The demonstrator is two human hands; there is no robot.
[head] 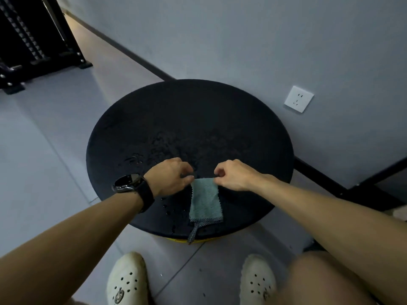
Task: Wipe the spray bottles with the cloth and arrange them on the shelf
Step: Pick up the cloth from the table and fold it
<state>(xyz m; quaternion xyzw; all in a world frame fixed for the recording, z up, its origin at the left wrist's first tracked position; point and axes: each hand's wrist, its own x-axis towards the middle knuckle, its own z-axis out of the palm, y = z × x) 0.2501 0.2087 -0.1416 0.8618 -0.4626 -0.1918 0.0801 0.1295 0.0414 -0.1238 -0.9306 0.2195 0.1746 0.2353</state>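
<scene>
From the head view, the left hand (170,176) and right hand (231,175) each pinch 1 far corner of the green cloth (206,200), likely to spread it flat on the wet black table (176,119); no bottles or shelf show.

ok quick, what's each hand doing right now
Left hand: pinching the far left corner of the green cloth.
Right hand: pinching the far right corner of the same cloth.

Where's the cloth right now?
The small green woven cloth lies on the near edge of the round black table, its far corners pinched by both hands.
</scene>
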